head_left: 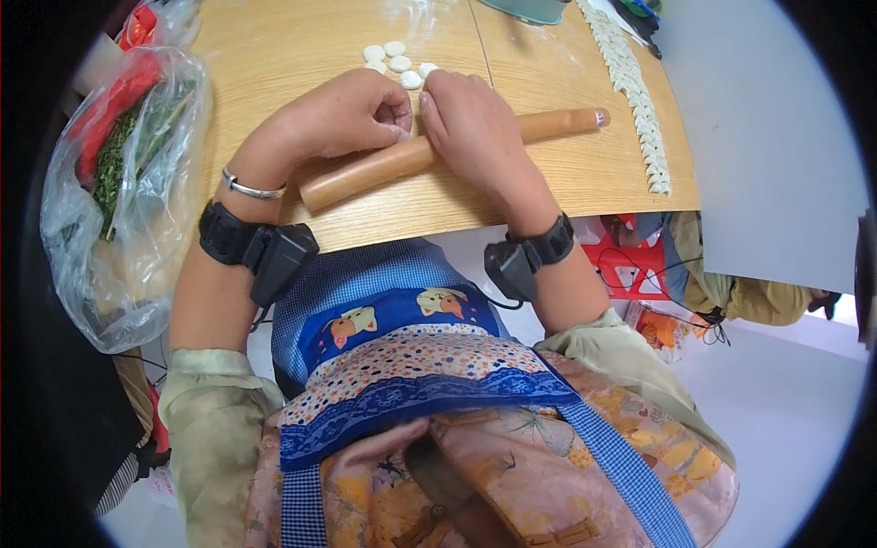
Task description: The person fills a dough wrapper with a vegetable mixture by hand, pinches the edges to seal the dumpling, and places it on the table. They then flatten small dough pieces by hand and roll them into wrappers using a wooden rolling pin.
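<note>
A thick wooden rolling pin (365, 175) lies slantwise across the near part of the wooden table. My right hand (473, 126) is closed over its middle, with the thumb along the near side and the fingertips out of sight. Just left of it, my left hand (358, 114) is curled with its fingers drawn together behind the pin. Whatever those fingers pinch is hidden, though a little white flour shows on them. Beyond both hands lie several small flattened dough rounds (399, 64), the closest almost touching my right knuckles.
A clear plastic bag (174, 201) of greens sits at the table's left edge. Along the right edge runs a long row of folded dumplings (639, 100). A green basin (530, 9) stands at the far side. Below the table, a red stool (630, 269) and another person's legs (758, 297) show.
</note>
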Available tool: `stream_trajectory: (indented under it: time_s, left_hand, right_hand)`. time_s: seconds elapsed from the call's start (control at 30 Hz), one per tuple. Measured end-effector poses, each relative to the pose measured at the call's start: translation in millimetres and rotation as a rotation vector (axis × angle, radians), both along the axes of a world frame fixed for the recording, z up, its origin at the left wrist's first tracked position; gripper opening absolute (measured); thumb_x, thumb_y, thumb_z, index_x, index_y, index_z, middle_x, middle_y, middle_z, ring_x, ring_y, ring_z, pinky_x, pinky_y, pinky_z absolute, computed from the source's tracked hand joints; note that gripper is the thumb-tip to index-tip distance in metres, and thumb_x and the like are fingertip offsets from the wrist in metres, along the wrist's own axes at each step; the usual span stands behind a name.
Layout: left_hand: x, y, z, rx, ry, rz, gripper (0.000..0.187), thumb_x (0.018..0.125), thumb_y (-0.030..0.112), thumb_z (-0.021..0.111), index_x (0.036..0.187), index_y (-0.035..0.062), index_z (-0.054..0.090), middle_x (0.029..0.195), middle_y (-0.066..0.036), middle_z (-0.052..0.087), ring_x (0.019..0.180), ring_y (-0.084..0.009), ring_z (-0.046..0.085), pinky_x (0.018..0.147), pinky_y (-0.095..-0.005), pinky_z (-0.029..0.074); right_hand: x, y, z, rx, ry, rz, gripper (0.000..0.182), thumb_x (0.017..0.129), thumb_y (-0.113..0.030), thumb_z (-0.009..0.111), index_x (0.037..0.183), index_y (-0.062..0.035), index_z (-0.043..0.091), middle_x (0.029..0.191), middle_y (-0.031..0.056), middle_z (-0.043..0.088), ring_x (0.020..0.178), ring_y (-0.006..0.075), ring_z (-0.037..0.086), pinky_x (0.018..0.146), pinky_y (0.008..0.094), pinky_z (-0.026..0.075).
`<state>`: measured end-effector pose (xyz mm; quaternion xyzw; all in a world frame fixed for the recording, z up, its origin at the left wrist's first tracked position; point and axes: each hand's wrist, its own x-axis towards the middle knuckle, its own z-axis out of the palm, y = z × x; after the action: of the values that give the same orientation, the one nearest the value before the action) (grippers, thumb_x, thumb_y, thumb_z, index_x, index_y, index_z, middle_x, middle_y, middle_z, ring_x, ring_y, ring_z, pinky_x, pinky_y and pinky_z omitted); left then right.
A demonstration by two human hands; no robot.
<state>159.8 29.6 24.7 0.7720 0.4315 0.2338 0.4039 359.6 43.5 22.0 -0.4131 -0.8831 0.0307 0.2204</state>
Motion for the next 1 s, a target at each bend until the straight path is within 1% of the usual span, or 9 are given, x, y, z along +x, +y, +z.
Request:
stream_trajectory:
  time_s: [0.1, 0.23, 0.3, 0.43, 0.53, 0.6, 0.77, 0.93, 1.0]
  left_hand:
    - [0.9, 2.6, 4.8, -0.034, 0.07, -0.08, 0.011, 0.084, 0.008, 0.064, 0.087, -0.0027, 0.063, 0.073, -0.003, 0.06, 0.069, -0.0114, 0.053, 0.065, -0.0292, 0.046]
    - [0.2, -0.4, 10.5, -0.052, 0.011, -0.062, 0.008, 0.083, 0.006, 0.063, 0.086, -0.0005, 0.061, 0.072, -0.001, 0.058, 0.067, -0.0089, 0.053, 0.061, -0.0261, 0.045]
    - [-0.3, -3.9, 15.2, -0.282, -0.06, -0.001, 0.006, 0.083, 0.006, 0.063, 0.085, 0.0014, 0.06, 0.07, 0.001, 0.056, 0.062, -0.0065, 0.053, 0.056, -0.0234, 0.044]
    - [1.3, -3.1, 8.7, -0.229, -0.074, 0.018, 0.006, 0.084, 0.007, 0.063, 0.087, 0.0015, 0.062, 0.071, 0.001, 0.058, 0.059, -0.0059, 0.053, 0.052, -0.0221, 0.043]
    - [-0.7, -1.0, 8.2, -0.22, -0.034, 0.008, 0.009, 0.085, 0.008, 0.064, 0.088, -0.0002, 0.064, 0.072, 0.0, 0.06, 0.062, -0.0064, 0.053, 0.055, -0.0231, 0.044]
    - [-1.8, 2.2, 6.1, -0.119, 0.028, -0.041, 0.013, 0.085, 0.01, 0.066, 0.088, -0.0024, 0.065, 0.072, -0.002, 0.062, 0.065, -0.0082, 0.054, 0.059, -0.0256, 0.045]
    - [-2.1, 4.1, 4.1, -0.065, 0.055, -0.025, 0.016, 0.086, 0.012, 0.067, 0.087, -0.0037, 0.065, 0.072, -0.004, 0.062, 0.068, -0.0104, 0.054, 0.063, -0.0286, 0.046]
    - [1.8, 0.3, 3.5, -0.017, 0.025, -0.012, 0.014, 0.085, 0.011, 0.067, 0.086, -0.0025, 0.064, 0.071, -0.006, 0.062, 0.068, -0.0106, 0.054, 0.064, -0.0289, 0.047]
    - [5.5, -1.1, 3.4, -0.009, 0.006, -0.022, 0.011, 0.083, 0.009, 0.067, 0.082, -0.0007, 0.062, 0.069, -0.004, 0.06, 0.066, -0.0098, 0.052, 0.062, -0.028, 0.045]
  right_hand:
    - [10.3, -19.6, -0.2, 0.048, -0.011, 0.011, 0.016, 0.092, -0.019, 0.058, 0.087, -0.004, 0.059, 0.08, 0.0147, 0.062, 0.08, 0.0361, 0.059, 0.07, 0.0504, 0.045]
    - [22.7, -46.8, 4.0, 0.067, -0.02, -0.004, 0.014, 0.092, -0.019, 0.06, 0.088, -0.0057, 0.058, 0.08, 0.012, 0.06, 0.08, 0.0326, 0.058, 0.069, 0.0472, 0.042]
    - [25.9, -52.4, 3.4, 0.084, -0.029, 0.001, 0.013, 0.091, -0.019, 0.061, 0.088, -0.0068, 0.057, 0.081, 0.0104, 0.059, 0.082, 0.0305, 0.056, 0.07, 0.0449, 0.04]
    - [23.8, -47.6, 3.5, 0.074, -0.011, -0.005, 0.014, 0.091, -0.02, 0.061, 0.088, -0.007, 0.057, 0.083, 0.0099, 0.059, 0.083, 0.0297, 0.056, 0.071, 0.0436, 0.04]
    - [16.7, -32.9, -0.5, 0.11, -0.007, -0.008, 0.014, 0.091, -0.02, 0.061, 0.088, -0.0069, 0.057, 0.082, 0.0106, 0.059, 0.082, 0.0309, 0.056, 0.07, 0.0449, 0.041]
    - [12.5, -18.7, -4.0, 0.11, 0.0, 0.024, 0.014, 0.091, -0.02, 0.06, 0.088, -0.006, 0.057, 0.081, 0.012, 0.06, 0.08, 0.0331, 0.058, 0.069, 0.0471, 0.044]
    - [1.4, 3.3, -6.5, 0.101, 0.058, 0.035, 0.016, 0.092, -0.019, 0.059, 0.087, -0.0046, 0.057, 0.079, 0.0141, 0.061, 0.078, 0.0355, 0.059, 0.069, 0.0492, 0.047]
    - [5.0, -5.6, -5.0, 0.076, 0.024, 0.014, 0.016, 0.092, -0.019, 0.058, 0.086, -0.0044, 0.057, 0.079, 0.0147, 0.061, 0.078, 0.0358, 0.059, 0.069, 0.0495, 0.047]
    - [11.5, -22.2, -1.1, 0.07, -0.005, 0.015, 0.015, 0.092, -0.019, 0.059, 0.087, -0.0051, 0.058, 0.08, 0.0135, 0.06, 0.079, 0.0345, 0.058, 0.07, 0.0482, 0.045]
